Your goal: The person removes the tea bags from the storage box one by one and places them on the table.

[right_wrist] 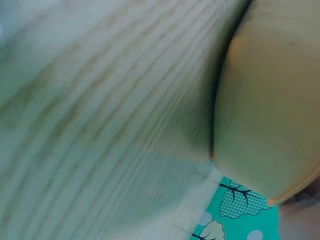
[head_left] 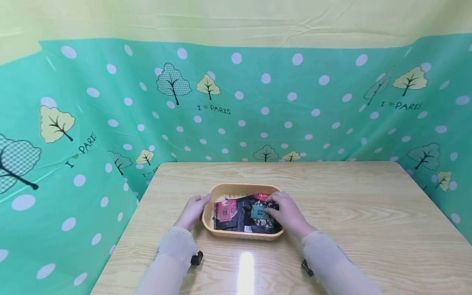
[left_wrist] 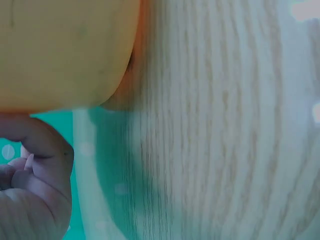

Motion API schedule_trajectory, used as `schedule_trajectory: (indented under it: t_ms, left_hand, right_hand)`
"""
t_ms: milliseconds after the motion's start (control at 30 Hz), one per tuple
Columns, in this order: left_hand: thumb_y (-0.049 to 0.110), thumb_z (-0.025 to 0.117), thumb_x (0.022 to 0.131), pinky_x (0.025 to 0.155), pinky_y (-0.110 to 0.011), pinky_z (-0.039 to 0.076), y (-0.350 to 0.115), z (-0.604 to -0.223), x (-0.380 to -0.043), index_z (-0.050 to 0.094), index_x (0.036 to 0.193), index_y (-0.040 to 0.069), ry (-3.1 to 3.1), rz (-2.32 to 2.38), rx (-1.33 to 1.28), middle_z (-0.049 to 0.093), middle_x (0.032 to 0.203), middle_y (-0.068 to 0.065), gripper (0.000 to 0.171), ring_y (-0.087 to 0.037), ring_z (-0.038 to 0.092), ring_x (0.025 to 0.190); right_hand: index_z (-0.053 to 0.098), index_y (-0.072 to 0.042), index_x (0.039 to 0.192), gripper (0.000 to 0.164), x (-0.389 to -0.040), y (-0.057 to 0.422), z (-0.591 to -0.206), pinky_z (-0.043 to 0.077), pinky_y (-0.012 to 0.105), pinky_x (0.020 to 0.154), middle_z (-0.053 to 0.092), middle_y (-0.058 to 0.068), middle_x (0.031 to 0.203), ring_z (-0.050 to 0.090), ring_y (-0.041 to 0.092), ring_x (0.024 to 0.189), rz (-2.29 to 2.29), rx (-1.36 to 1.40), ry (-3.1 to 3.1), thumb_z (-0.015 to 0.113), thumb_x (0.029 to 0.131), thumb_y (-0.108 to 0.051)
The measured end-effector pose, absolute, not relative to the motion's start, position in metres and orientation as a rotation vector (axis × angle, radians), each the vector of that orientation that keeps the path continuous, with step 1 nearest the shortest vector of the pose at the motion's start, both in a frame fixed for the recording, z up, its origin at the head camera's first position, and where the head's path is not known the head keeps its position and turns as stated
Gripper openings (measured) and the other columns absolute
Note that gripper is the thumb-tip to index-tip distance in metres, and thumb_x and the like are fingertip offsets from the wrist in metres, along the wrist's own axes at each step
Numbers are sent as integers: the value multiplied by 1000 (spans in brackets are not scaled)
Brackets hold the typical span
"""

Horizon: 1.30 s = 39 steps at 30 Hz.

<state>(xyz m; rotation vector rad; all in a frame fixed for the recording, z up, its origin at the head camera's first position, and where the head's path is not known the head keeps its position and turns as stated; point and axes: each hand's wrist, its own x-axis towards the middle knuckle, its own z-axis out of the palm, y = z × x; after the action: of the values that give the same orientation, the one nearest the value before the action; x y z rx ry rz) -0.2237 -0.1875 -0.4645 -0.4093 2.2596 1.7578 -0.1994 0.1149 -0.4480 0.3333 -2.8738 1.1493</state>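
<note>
A pale orange plastic basket [head_left: 243,235] sits on the table, its outer wall [left_wrist: 65,50] filling a corner of the left wrist view. My left hand [head_left: 191,211] holds its left end, thumb at the rim and fingers [left_wrist: 47,145] bent against the outside. Inside lie dark flat packets, one with a pink label [head_left: 225,213] on the left and one with a teal label [head_left: 259,212] on the right. My right hand [head_left: 289,214] reaches over the right rim and pinches the teal-labelled packet between thumb and fingers. In the right wrist view the basket wall mostly hides that hand.
A red packet [head_left: 261,196] shows at the back of the basket. The wood-grain table [head_left: 361,213] extends to both sides. Green dotted cloth [head_left: 265,110] with printed trees hangs behind and at the sides. Small black pieces [head_left: 197,258] are at both wrists.
</note>
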Motion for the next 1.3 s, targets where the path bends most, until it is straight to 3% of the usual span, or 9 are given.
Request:
schedule_trajectory:
  t_ms: [100,233,500,667,767,900,1033,1167,1300]
  left_hand:
    - [32,55,100,59,-22,50,-191,-465,-224,54,121,-5,2173,1843,-386,64,93,-6,42,-10,59,69]
    - [25,58,98,60,-23,53,-197,-465,-223,55,122,-6,2110,1902,-362,68,101,-11,39,-12,64,71]
    - [27,60,98,59,-21,53,-195,-464,-221,56,118,-6,2164,1869,-375,66,99,-9,39,-9,60,68]
    - [27,60,98,54,-20,49,-190,-458,-215,57,115,-6,2229,1845,-394,64,90,-6,38,-9,58,65]
    - [28,60,98,51,-19,47,-187,-455,-212,57,113,-6,2275,1832,-405,61,83,-3,37,-9,56,63]
    - [29,60,98,51,-20,47,-185,-456,-211,58,111,-5,2325,1818,-418,59,78,-1,36,-9,54,61]
    - [27,60,98,51,-22,48,-182,-458,-211,59,109,-5,2377,1807,-426,59,78,-2,34,-9,53,60]
    - [25,59,98,50,-22,48,-180,-459,-210,58,108,-5,2426,1796,-431,60,79,-3,31,-9,54,59]
    - [25,58,98,53,-23,50,-179,-458,-210,58,108,-5,2473,1744,-450,63,85,-7,31,-9,57,62]
  right_hand:
    - [70,-16,102,16,-196,118,-446,48,52,103,70,6,113,61,29,114,1225,301,-2863,74,87,-14]
    - [69,-16,107,15,-191,123,-440,50,51,101,70,7,116,63,29,114,1422,199,-2822,70,91,-15]
    - [65,-2,114,28,-189,140,-427,59,26,81,72,15,109,68,16,91,1812,-47,-2592,71,90,-14]
    - [60,7,120,36,-191,155,-419,59,22,70,73,17,102,67,9,72,1920,-111,-2478,71,90,-11]
    - [58,8,123,39,-194,165,-417,58,22,69,74,13,100,67,7,69,1949,-148,-2444,70,91,-12]
    - [57,8,124,40,-197,179,-416,59,22,70,74,-3,91,67,4,70,1999,-200,-2387,68,93,-14]
    - [61,6,115,32,-198,190,-416,58,20,70,69,-16,81,65,2,70,2019,-226,-2342,68,94,-17]
    - [62,-5,94,16,-197,200,-417,57,20,68,65,-16,73,62,1,67,2030,-268,-2305,69,93,-19]
    - [62,-12,94,12,-198,208,-421,57,18,69,65,-17,74,62,0,70,2075,-326,-2291,69,93,-22]
